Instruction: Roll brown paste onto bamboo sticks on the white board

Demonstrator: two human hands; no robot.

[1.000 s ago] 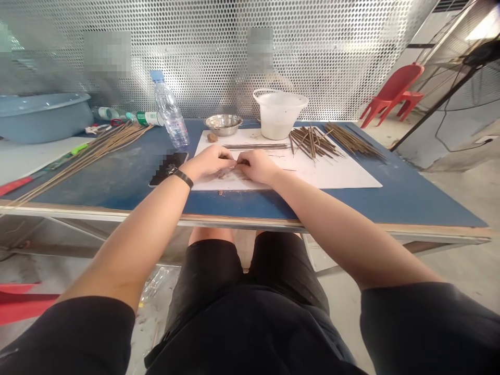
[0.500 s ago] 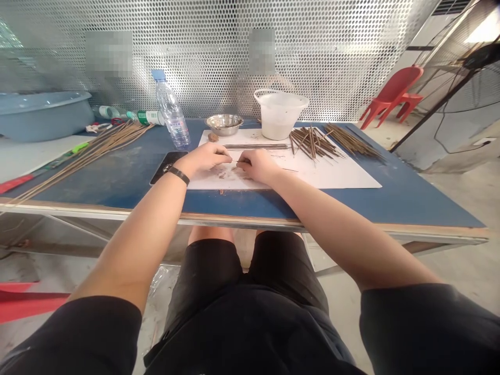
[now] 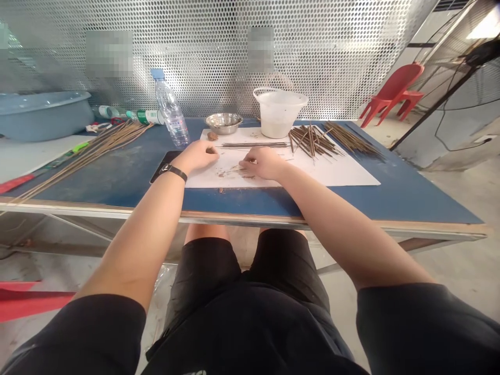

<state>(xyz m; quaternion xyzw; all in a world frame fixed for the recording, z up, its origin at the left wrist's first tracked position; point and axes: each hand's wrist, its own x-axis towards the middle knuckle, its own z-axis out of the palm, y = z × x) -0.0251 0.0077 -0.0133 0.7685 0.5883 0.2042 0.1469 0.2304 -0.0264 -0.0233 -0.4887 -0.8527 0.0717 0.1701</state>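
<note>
Brown crumbs (image 3: 230,175): scattered on the white sheet (image 3: 332,177), right under your hands.
Right hand (image 3: 262,162): fingers curled down, tips drawn together just beside a thin sliver (image 3: 235,168) on the sheet; you can't tell whether they pinch it.
Left hand (image 3: 197,156): loosely curled at the sheet's edge; you can't tell if it holds anything.
Laid straight: a neat row of thin sticks (image 3: 253,145), just beyond your hands.
Still loose: a crossed heap of sticks (image 3: 312,141), farther right.
Far edge: a brown lump (image 3: 212,136), a steel bowl (image 3: 223,123), a white bucket (image 3: 278,114).
</note>
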